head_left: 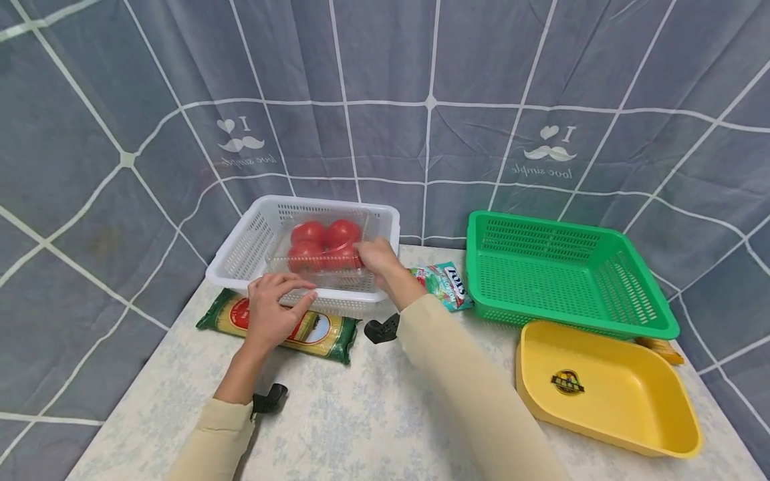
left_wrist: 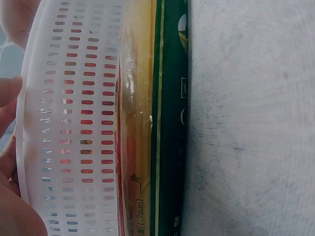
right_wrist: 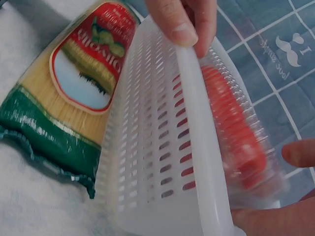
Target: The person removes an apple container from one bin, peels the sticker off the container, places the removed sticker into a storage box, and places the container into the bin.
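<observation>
A white perforated basket (head_left: 231, 264) stands at the back left. In it is a clear plastic box (head_left: 277, 252) of several red tomatoes (head_left: 309, 234), slightly tilted. My right hand (head_left: 377, 257) grips the box at its right end; in the right wrist view the box's end (right_wrist: 263, 189) lies between thumb and finger. At the basket's front rim (right_wrist: 197, 123), my left hand (head_left: 273, 307) pinches the edge, thumb outside. Below that hand, along the basket's front, lies a spaghetti pack (head_left: 325, 334) with green ends, partly hidden by the hand and the basket.
A teal snack bag (head_left: 445, 286) lies between the white basket and a green basket (head_left: 562, 324). In front of the green one, a yellow tray (head_left: 619, 401) partly covers a small orange-brown packet (head_left: 662, 349). Behind everything hangs a grey checked curtain (head_left: 385, 133). Black wrist devices (head_left: 271, 399) sit near both cuffs.
</observation>
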Demonstrator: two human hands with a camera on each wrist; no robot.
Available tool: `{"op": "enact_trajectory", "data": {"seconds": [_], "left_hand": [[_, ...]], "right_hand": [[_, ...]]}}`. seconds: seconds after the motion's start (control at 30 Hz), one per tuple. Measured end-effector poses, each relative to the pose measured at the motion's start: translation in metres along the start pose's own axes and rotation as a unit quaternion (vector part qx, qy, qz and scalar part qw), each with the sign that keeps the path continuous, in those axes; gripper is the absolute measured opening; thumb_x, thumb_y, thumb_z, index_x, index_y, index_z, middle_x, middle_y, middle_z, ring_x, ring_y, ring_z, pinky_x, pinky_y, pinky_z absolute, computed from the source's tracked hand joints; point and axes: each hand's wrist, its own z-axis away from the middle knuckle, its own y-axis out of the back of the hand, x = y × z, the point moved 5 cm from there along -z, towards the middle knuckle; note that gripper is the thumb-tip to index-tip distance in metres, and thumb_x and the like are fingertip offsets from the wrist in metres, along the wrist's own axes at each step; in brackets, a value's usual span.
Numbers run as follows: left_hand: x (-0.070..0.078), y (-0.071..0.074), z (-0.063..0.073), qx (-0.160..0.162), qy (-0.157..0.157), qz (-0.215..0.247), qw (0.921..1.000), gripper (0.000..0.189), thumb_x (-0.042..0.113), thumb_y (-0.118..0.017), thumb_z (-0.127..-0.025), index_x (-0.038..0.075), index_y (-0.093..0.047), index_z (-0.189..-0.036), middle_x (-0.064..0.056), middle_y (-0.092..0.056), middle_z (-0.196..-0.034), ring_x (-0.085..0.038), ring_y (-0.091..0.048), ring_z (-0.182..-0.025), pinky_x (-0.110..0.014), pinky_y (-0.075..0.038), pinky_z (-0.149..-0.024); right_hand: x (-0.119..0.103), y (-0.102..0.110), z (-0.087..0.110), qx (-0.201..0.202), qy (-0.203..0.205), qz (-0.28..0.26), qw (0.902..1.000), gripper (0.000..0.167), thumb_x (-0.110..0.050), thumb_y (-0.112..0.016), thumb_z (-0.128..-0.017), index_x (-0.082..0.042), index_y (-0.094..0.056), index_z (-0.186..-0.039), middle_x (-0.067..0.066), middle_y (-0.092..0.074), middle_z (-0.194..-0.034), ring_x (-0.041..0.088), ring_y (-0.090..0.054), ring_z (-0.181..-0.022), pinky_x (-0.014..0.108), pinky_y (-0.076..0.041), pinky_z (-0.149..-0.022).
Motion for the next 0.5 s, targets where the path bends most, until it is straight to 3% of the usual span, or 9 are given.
{"op": "enact_trajectory", "data": {"seconds": [0.07,0.3,0.5], "left_hand": [[-0.0001,-0.0001,-0.0003,-0.001,-0.001,-0.001,1.0,0.014,0.017,-0.08,-0.077,0.015,-0.077,-0.09,-0.005,-0.066,-0.097,-0.028,-0.051,-0.099,-0.056,-0.022,-0.092],[0.0004,0.0016,0.0023,0.004,-0.003,-0.001,1.0,0.015,0.015,-0.081,-0.076,0.013,-0.076,-0.089,-0.006,-0.066,-0.096,-0.029,-0.051,-0.098,-0.056,-0.023,-0.091],[0.0018,0.0004,0.0015,-0.001,0.0,-0.003,1.0,0.016,0.015,-0.082,-0.076,0.013,-0.077,-0.09,-0.007,-0.066,-0.096,-0.029,-0.051,-0.1,-0.055,-0.022,-0.092]], "right_hand": [[0.0,0.0003,-0.0006,-0.004,0.005,0.005,1.0,0.032,-0.015,-0.057,-0.091,0.004,-0.055,-0.117,0.012,-0.054,-0.113,0.025,-0.049,-0.111,0.042,-0.037,-0.099],[0.0014,0.0003,-0.0015,-0.009,0.031,-0.019,0.9993,0.069,-0.01,-0.06,-0.088,0.001,-0.028,-0.148,0.015,-0.036,-0.148,0.03,-0.034,-0.134,0.048,-0.028,-0.107],[0.0008,0.0009,-0.0004,-0.034,0.053,-0.006,0.998,0.056,-0.006,-0.054,-0.09,0.001,-0.038,-0.143,0.017,-0.041,-0.144,0.029,-0.037,-0.132,0.046,-0.028,-0.107]]}}
